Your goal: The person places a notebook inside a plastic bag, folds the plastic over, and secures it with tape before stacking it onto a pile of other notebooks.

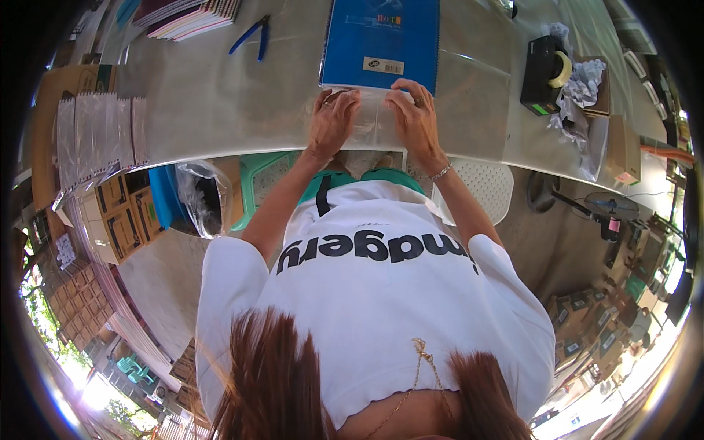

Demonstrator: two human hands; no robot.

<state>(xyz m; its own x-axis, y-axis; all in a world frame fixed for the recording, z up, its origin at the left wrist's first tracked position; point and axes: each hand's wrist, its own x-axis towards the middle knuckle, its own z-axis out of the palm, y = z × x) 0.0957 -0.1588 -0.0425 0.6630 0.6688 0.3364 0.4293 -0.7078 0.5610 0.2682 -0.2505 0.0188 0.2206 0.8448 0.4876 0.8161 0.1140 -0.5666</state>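
A blue spiral notebook (381,48) lies on the plastic-covered table in front of me, with a barcode label near its lower edge. Clear plastic wrap (375,117) extends from that edge toward my body. My left hand (334,121) is closed on the wrap just below the notebook's left corner, fingers curled inward. At the right corner, my right hand (415,117) pinches the same wrap, its fingertips close to the cover. The tips of some fingers are partly hidden.
Blue-handled pliers (257,37) and a stack of notebooks (194,18) lie at the far left. Plastic-wrapped notebooks (99,136) line the left edge. A black tape dispenser (537,77) stands at right beside crumpled plastic (583,82). The table's front edge (469,157) runs under my forearms.
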